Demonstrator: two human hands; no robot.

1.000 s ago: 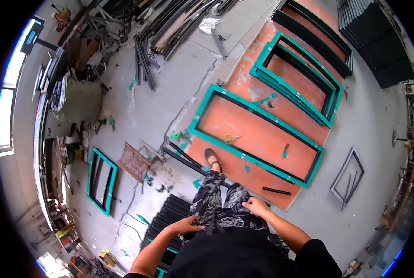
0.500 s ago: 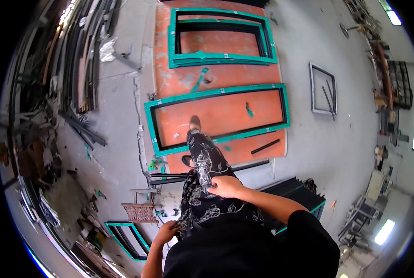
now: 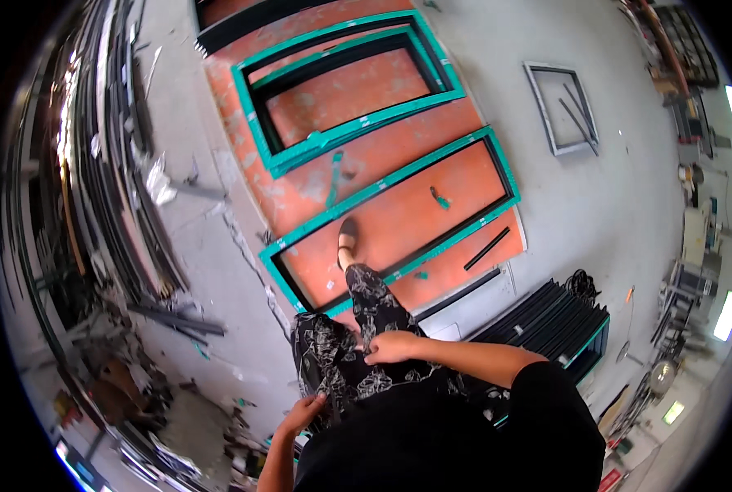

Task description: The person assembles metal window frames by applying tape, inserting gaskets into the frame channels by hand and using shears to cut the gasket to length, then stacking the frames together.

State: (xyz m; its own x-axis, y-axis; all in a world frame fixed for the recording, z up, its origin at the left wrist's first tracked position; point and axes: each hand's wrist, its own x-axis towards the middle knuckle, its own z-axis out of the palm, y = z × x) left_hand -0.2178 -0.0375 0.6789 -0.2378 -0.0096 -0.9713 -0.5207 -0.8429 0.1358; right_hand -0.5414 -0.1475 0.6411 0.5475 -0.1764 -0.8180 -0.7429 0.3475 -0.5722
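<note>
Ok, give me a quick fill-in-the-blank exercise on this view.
The left hand and right hand are at ____-and-white patterned cloth trousers.
The nearest long green-and-black rectangular frame lies on a flat ____-coloured board.
The small grey rectangular frame lies to the ____ of that board.

Missing: black; orange; right.

Workshop, green-edged frames (image 3: 380, 187), long bars (image 3: 107, 164) heaped, stacked dark profiles (image 3: 538, 326).

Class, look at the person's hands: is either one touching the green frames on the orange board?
No, the right hand and left hand are both at the patterned trousers, apart from the green frames.
</note>
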